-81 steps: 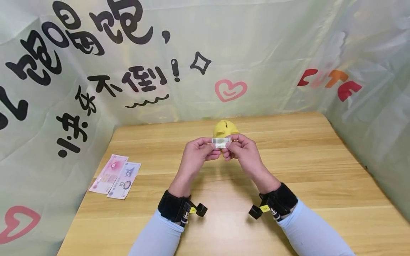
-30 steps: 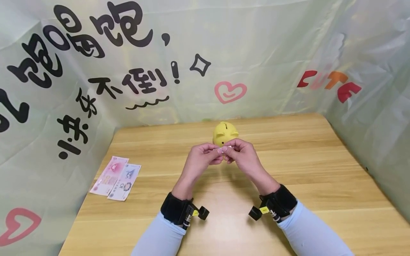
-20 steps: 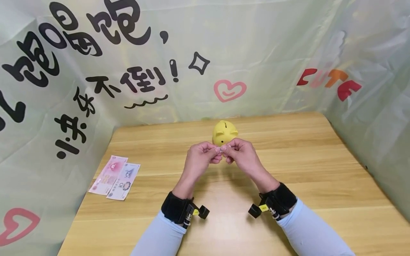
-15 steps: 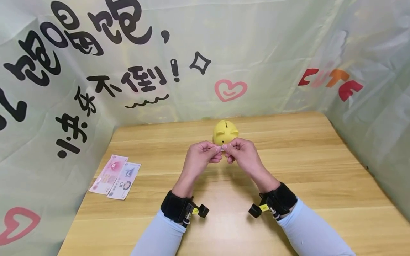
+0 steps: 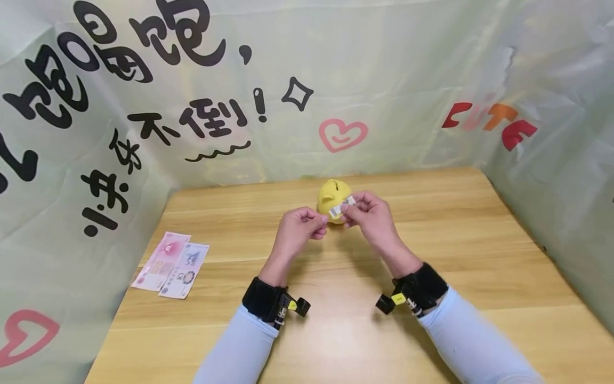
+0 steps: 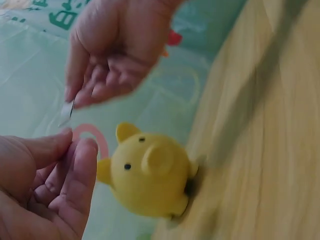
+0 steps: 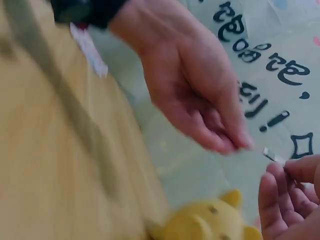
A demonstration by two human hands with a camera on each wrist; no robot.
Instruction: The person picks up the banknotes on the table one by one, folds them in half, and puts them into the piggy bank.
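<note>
In the head view, my right hand point(image 5: 376, 218) pinches a small folded banknote point(image 5: 336, 210) between thumb and fingers, in front of a yellow piggy bank point(image 5: 330, 191). My left hand point(image 5: 296, 228) is just left of the note, its fingers curled and thumb tip against the fingertips, with nothing between them. In the left wrist view, the folded banknote point(image 6: 66, 112) shows as a thin pale strip at the other hand's fingertips. The piggy bank point(image 6: 150, 172) stands upright on the table, its snout toward me and a dark slot on top.
Two flat banknotes, one pink point(image 5: 160, 264) and one bluish point(image 5: 184, 272), overlap slightly at the left of the wooden table point(image 5: 460, 234). A printed cloth backdrop point(image 5: 393, 80) rises behind the table and along both sides.
The note, earlier opened flatter and pinched by both hands, is now narrower and only in the right hand. That hand has moved up and right toward the piggy bank; the left has let go.
</note>
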